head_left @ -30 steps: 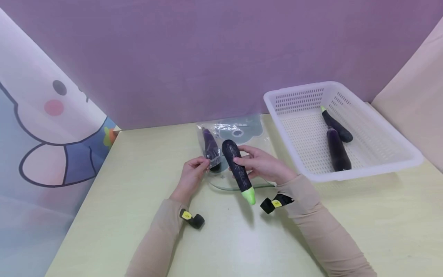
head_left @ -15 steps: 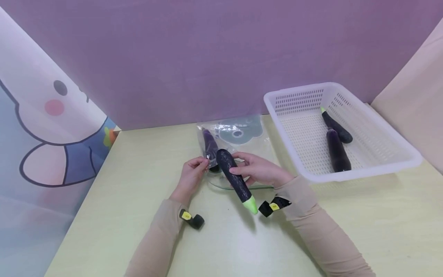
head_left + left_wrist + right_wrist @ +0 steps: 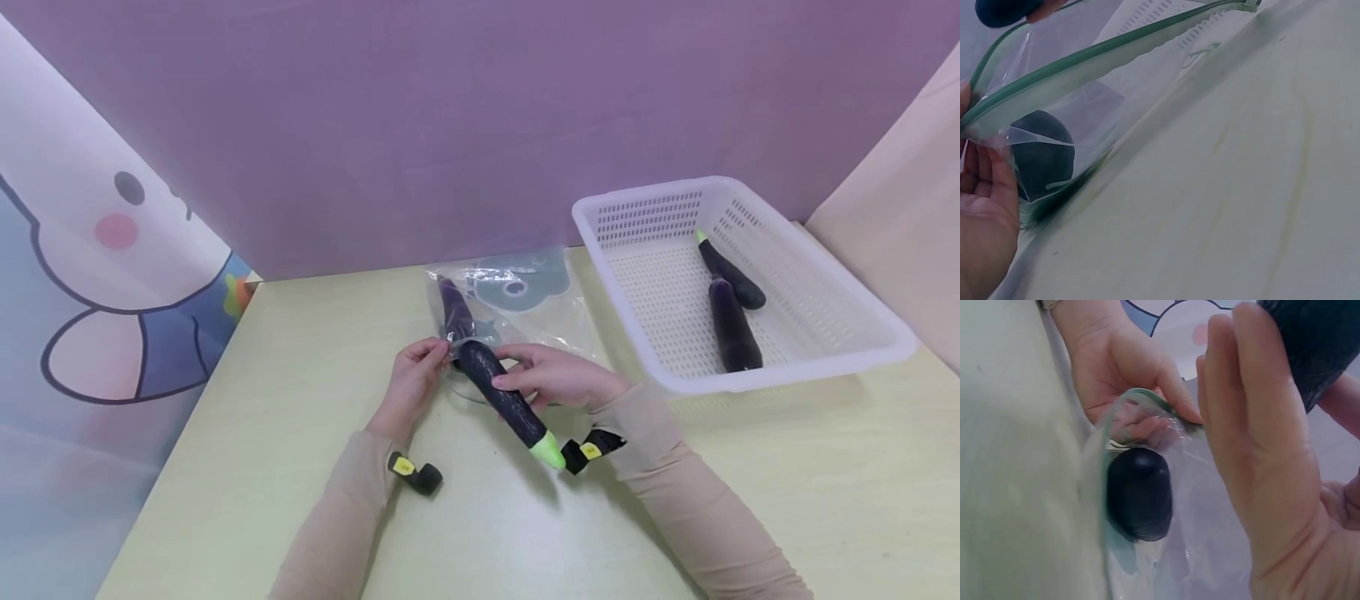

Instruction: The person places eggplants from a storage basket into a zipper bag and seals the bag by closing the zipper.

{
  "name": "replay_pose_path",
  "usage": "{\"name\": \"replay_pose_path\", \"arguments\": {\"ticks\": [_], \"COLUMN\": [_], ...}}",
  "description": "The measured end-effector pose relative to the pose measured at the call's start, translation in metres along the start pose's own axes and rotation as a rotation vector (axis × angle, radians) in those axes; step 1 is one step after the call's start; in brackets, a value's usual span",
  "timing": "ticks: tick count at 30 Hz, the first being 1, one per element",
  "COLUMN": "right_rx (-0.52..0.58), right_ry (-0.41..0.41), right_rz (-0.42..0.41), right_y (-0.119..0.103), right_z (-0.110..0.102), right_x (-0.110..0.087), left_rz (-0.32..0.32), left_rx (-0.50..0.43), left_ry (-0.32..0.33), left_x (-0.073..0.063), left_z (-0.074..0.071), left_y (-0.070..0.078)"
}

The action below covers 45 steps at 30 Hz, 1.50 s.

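Observation:
My right hand (image 3: 551, 377) grips a dark eggplant with a bright green stem end (image 3: 510, 404), tilted so its rounded dark end points up and left. That end overlaps the mouth of a clear zip bag (image 3: 555, 321) in the head view. My left hand (image 3: 416, 371) pinches the bag's edge at its left corner. In the left wrist view the bag's green zip rim (image 3: 1110, 47) stands apart, mouth open. Inside the bag lies another eggplant (image 3: 455, 308), its rounded end (image 3: 1140, 494) showing through the opening in the right wrist view.
A white perforated basket (image 3: 780, 379) stands at the right, holding two eggplants: one with a green tip (image 3: 731, 271) and a purplish one (image 3: 731, 329). A purple partition (image 3: 420, 133) rises behind the pale table (image 3: 300, 400). A cartoon-printed panel (image 3: 67, 450) borders the left.
My right hand has brought the eggplant left and toward me, its rounded end now by the bag's mouth near my left hand. The left hand keeps its place on the bag.

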State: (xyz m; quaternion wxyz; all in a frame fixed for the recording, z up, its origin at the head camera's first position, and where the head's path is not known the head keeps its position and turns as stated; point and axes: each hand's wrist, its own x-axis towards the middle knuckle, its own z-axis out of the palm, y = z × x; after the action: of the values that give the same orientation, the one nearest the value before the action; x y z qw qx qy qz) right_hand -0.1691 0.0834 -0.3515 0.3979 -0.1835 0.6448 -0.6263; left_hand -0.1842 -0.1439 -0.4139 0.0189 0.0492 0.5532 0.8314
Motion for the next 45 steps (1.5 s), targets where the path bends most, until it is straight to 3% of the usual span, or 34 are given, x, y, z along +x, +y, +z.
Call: {"name": "replay_pose_path", "arguments": {"ticks": [5, 19, 28, 45], "right_rx": [0.024, 0.039, 0.184, 0.273], "right_ry": [0.018, 0.197, 0.386, 0.486], "right_rz": [0.026, 0.071, 0.041, 0.024], "right_y": [0.005, 0.020, 0.026, 0.029], "right_z": [0.004, 0.015, 0.014, 0.009], "right_x": [0.004, 0.021, 0.031, 0.040], "left_rz": [-0.011, 0.019, 0.024, 0.010], "left_rx": [-0.009, -0.047, -0.033, 0.023], "left_ry": [0.014, -0.022, -0.053, -0.053], "left_x": [0.000, 0.001, -0.001, -0.001], "left_z": [0.001, -0.003, -0.001, 0.000], "left_y": [0.001, -0.003, -0.003, -0.001]}}
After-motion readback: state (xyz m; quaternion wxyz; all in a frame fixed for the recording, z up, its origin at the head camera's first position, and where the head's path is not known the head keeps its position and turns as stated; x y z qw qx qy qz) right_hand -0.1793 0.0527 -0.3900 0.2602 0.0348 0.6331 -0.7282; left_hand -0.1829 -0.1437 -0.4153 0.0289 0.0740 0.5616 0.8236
